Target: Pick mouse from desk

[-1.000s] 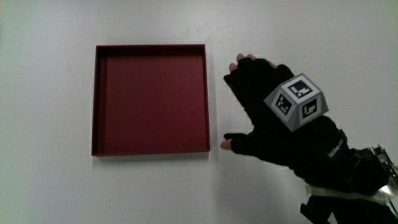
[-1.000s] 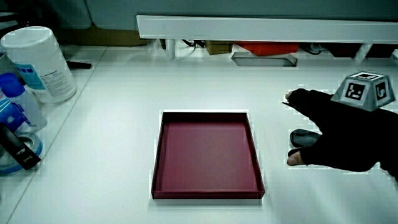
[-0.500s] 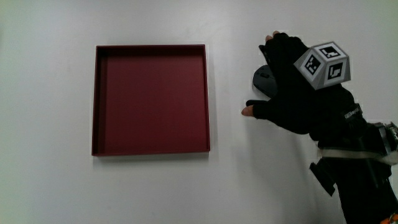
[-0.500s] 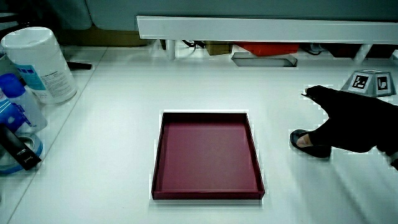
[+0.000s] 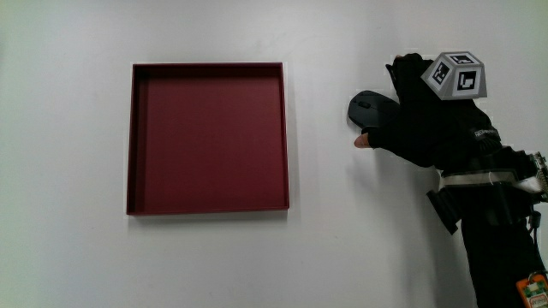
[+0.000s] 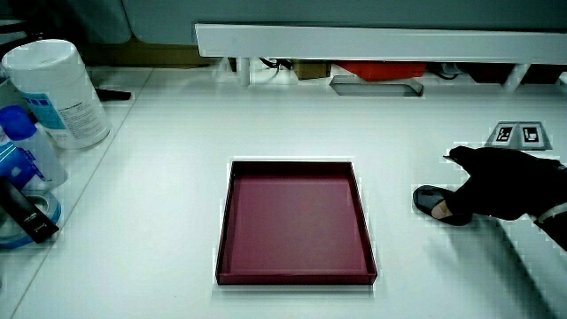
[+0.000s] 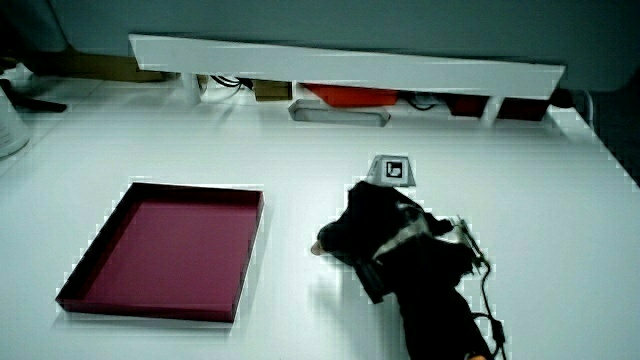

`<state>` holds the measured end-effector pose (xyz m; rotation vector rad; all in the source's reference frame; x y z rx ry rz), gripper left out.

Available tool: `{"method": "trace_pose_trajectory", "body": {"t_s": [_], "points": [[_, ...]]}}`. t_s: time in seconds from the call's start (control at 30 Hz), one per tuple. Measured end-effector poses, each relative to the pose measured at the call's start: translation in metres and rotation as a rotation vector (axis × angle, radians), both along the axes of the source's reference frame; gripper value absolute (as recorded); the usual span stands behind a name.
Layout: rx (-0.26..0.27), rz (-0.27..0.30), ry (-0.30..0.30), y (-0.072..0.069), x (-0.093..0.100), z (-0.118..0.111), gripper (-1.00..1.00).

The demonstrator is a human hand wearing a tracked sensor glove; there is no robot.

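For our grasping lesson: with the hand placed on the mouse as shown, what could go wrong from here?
1. The hand covers only part of the mouse; an off-centre grip might let it slip during lifting.
2. The red tray lies beside the mouse; a dropped or nudged mouse could slide against its wall.

The main view looks straight down on the red tray (image 5: pixel 208 137); both side views face the low partition (image 6: pixel 372 40), sharing that tray.
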<state>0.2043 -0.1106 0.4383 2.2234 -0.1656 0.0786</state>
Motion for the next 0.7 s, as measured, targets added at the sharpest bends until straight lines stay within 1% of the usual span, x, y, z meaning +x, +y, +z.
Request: {"method": "trace_pose_trajectory", "body": {"t_s": [0.03,0.1,0.13,0.17,0.2,0.23,0.27,0.3,0.4,0.43,0.5,0.53,0.57,0.63,0.7], "points": [[-0.008,0.002,-0.007,0.000,-0.001,0.001,0.00],[-0.031,0.012,0.016,-0.002,0.003,0.010,0.00],[-0.045,0.012,0.008,-0.002,0.003,0.011,0.00],[-0.045,0.021,0.035,-0.004,0.006,0.017,0.00],[-0.050,0.023,0.041,-0.004,0.006,0.019,0.00],[-0.066,0.024,0.038,-0.004,0.005,0.020,0.00],[-0.064,0.021,0.042,-0.004,0.005,0.023,0.00],[-0.074,0.017,0.043,-0.004,0.004,0.025,0.00],[-0.101,0.022,0.088,-0.005,0.003,0.035,0.00],[-0.113,0.021,0.083,-0.005,0.002,0.036,0.00],[-0.128,0.026,0.105,-0.005,0.002,0.042,0.00],[-0.136,0.028,0.114,-0.004,0.001,0.040,0.00],[-0.134,0.022,0.109,-0.004,0.000,0.040,0.00],[-0.135,0.027,0.126,-0.005,0.000,0.043,0.00],[-0.132,0.022,0.115,-0.005,-0.002,0.040,0.00]]}}
